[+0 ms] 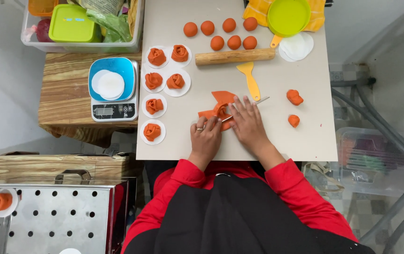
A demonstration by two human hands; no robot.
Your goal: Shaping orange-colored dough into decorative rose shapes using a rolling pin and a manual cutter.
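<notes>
Pressing fingers [245, 104] flat on orange dough [219, 110]

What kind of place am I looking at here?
Probably a small home or shop food-prep space for making buns: orange dough balls, a wooden rolling pin, a kitchen scale and a perforated steel steamer tray.

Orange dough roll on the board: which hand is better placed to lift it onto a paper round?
Left, probably. The left hand rests at the dough roll on the paper rounds' side; the right hand presses a thin metal tool.
</notes>
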